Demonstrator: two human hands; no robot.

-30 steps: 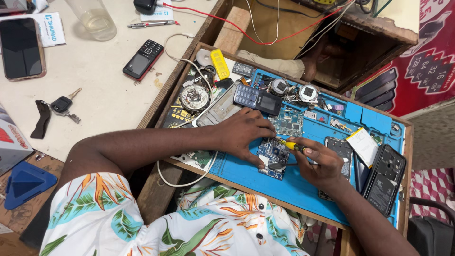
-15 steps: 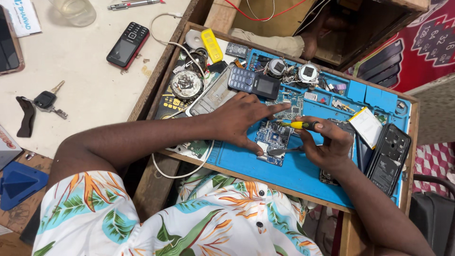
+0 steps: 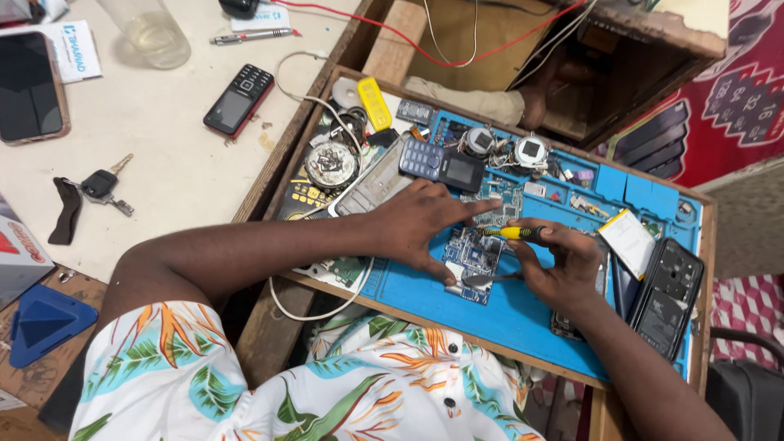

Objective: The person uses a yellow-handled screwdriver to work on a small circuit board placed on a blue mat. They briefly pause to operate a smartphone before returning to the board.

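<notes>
Head view: left hand (image 3: 416, 224), fingers spread flat, pinning a circuit board (image 3: 474, 260) to the blue mat (image 3: 523, 314). Right hand (image 3: 563, 265) pinches a yellow screwdriver (image 3: 510, 233), lying crosswise, tip pointing left over the board.

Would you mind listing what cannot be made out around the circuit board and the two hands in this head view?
- Screwdriver tip: hidden by the left hand fingers; whether it sits in a screw cannot be told.
- Circuit board: its left edge is covered by the left hand, and its parts are too small to identify.
- Phone under the right hand: mostly covered by hand and wrist.
</notes>
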